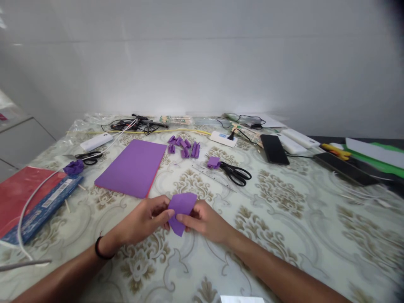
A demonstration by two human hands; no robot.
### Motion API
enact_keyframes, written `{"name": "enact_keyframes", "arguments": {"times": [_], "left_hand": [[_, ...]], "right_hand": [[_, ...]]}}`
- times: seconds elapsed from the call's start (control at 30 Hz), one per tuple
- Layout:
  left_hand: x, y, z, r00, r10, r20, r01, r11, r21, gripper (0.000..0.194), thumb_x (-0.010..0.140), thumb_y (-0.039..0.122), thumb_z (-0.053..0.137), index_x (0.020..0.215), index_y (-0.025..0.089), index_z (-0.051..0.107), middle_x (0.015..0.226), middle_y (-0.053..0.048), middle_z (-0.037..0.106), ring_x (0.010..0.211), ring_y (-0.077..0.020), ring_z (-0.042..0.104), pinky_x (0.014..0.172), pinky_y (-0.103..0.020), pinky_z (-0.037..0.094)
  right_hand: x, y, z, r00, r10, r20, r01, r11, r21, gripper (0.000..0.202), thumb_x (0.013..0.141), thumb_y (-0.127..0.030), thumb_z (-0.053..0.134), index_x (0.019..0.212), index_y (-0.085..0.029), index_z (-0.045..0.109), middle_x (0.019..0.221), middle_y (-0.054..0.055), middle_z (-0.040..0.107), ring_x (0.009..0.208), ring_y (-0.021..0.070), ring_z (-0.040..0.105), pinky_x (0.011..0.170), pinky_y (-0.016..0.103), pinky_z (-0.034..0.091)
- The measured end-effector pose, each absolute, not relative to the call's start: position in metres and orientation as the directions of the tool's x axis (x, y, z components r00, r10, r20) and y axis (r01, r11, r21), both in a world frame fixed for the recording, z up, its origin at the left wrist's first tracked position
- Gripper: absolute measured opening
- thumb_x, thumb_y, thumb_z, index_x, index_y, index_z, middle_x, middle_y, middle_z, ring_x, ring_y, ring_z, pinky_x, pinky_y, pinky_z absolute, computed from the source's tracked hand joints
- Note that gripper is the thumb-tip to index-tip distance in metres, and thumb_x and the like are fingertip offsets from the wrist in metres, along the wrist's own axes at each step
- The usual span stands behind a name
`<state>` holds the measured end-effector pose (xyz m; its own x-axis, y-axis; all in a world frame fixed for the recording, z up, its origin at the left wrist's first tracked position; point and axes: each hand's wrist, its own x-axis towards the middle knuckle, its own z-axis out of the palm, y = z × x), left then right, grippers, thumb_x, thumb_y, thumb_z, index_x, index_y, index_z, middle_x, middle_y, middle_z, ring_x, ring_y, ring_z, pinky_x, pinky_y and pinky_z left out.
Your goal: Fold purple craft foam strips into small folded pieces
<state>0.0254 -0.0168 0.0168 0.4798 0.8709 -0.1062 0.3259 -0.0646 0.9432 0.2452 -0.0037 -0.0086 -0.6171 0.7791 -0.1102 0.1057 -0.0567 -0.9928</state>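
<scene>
From the head view, you have both hands low and central over the cream, gold-patterned tablecloth [195, 273]. Your left hand [139, 221] and your right hand [205, 221] are both clamped on one small, flat-looking purple paper piece [183, 206], thumbs on the near face, fingers tucked behind. It's right there between your two grips, held up off the cloth.

How far along? Straight beyond your grip sits a loose cluster of small, folded or rolled purple paper pieces [185, 153], so I'd judge several are shaped. The one in your fingers looks unrolled, so I'd say its shaping isn't finished. Beyond your grip and to its left, a large, smooth purple paper sheet [134, 166] lies flat with red showing under its edge; it looks uncut. How many pieces are wanted, I can't tell.

Now the look of your piece: plain matte purple, uneven in outline, angled along the top, narrowing to a blunt point below your thumbs. Your fingers hide both its sides, so any crease there can't be judged.

Beyond the grip and slightly right, a small purple square [213, 162] lies at the blade end of black-handled scissors [227, 168], with a clear plastic ruler [217, 180] on the near side. Well left of your grip, a crumpled purple paper bundle [74, 167] rests by a blue printed packet [47, 212]. Farther off, beyond and right, lies a black, flat phone [274, 149].
</scene>
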Motion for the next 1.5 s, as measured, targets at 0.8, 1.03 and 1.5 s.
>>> {"name": "enact_keyframes", "arguments": {"times": [0.8,1.03,1.5], "left_hand": [[0.025,-0.025,0.011,0.396,0.918,0.033,0.093,-0.076,0.993,0.018,0.094,0.033,0.067,0.093,0.016,0.072,0.072,-0.001,0.063,0.062,-0.0115,0.053,0.056,-0.021,0.044],[0.024,-0.028,0.022,0.472,0.872,0.128,0.298,-0.294,0.908,0.009,0.091,0.016,0.062,0.093,0.017,0.071,0.081,-0.002,0.07,0.072,-0.0139,0.061,0.069,-0.024,0.049],[0.027,-0.023,0.02,0.422,0.906,0.036,0.342,-0.196,0.919,0.036,0.104,0.044,0.051,0.096,0.016,0.073,0.084,-0.004,0.071,0.075,-0.0167,0.06,0.068,-0.026,0.047]], "right_hand": [[0.25,-0.01,0.008,-0.501,0.863,0.062,0.009,0.077,-0.997,0.018,0.091,-0.035,0.061,0.086,-0.021,0.071,0.068,-0.001,0.052,0.062,0.0152,0.043,0.059,0.028,0.033],[0.247,-0.014,0.01,-0.509,0.855,0.103,0.029,0.137,-0.99,0.024,0.095,-0.041,0.06,0.089,-0.02,0.068,0.073,0.0,0.056,0.064,0.0145,0.049,0.059,0.027,0.038],[0.246,-0.019,0.004,-0.396,0.88,0.263,0.32,0.401,-0.859,0.023,0.096,-0.028,0.062,0.119,-0.025,0.065,0.102,0.006,0.077,0.085,0.0196,0.073,0.066,0.027,0.056]]}}
